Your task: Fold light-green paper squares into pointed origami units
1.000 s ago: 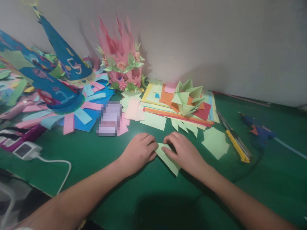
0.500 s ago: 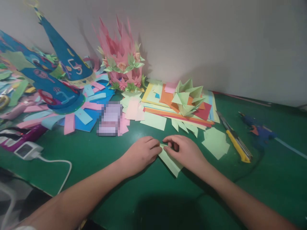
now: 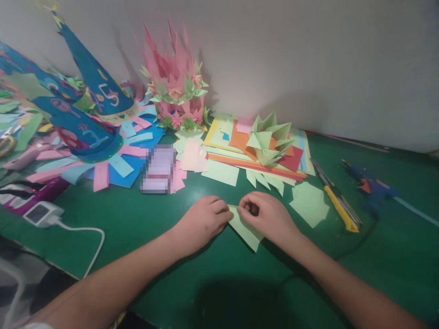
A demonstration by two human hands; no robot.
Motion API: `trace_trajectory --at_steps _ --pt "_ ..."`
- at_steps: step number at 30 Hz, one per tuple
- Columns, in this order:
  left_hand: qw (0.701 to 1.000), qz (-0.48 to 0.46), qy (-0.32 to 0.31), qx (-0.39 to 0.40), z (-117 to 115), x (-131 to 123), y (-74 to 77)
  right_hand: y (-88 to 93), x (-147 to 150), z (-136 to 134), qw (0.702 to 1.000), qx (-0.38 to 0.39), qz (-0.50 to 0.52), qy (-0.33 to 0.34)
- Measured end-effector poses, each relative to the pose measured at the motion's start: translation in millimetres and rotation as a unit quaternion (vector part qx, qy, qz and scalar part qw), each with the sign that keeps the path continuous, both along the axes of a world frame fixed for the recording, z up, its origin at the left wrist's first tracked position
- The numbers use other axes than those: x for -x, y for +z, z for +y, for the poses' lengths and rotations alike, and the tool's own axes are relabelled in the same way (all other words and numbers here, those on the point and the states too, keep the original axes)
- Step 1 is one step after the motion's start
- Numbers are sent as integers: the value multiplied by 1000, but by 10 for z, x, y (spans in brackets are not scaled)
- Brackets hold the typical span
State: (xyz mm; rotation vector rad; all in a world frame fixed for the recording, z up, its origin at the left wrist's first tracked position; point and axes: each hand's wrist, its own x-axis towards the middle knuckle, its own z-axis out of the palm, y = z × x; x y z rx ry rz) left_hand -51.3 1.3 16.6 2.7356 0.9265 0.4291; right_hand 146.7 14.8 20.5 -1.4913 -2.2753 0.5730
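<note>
A small pale green sheet of paper (image 3: 246, 230) lies at a slant on the green table between my hands, with a crease showing near its lower edge. My left hand (image 3: 205, 222) is closed, its fingertips pinching the paper's upper left corner. Thumb and forefinger of my right hand (image 3: 269, 212) meet on the paper's top edge, a little to the right; the other fingers curl in. Part of the sheet is hidden beneath the right hand.
Behind are loose green papers (image 3: 310, 204), a stack of coloured sheets (image 3: 219, 157) and a folded green paper shape (image 3: 270, 141). A yellow utility knife (image 3: 338, 203) and blue glue gun (image 3: 372, 185) lie right. Left stand blue cone hats (image 3: 91, 68), a pink paper crown (image 3: 174, 87) and a pixelated rectangle (image 3: 157, 169).
My right thumb and forefinger have closed together on the paper's edge, slightly farther right. My left hand has stayed nearly in place.
</note>
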Motion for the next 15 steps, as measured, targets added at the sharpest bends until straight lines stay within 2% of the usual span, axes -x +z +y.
trace_trajectory --at_steps 4,10,15 --pt "1000 -7 9 5 -11 -5 3 -25 -20 -37 999 -47 0 17" --pt "1000 -16 17 -5 -12 -1 -3 -111 -88 -71 972 -178 -23 151" --pt "1000 -9 19 -9 -17 6 -10 -133 -127 -55 961 -202 -45 185"
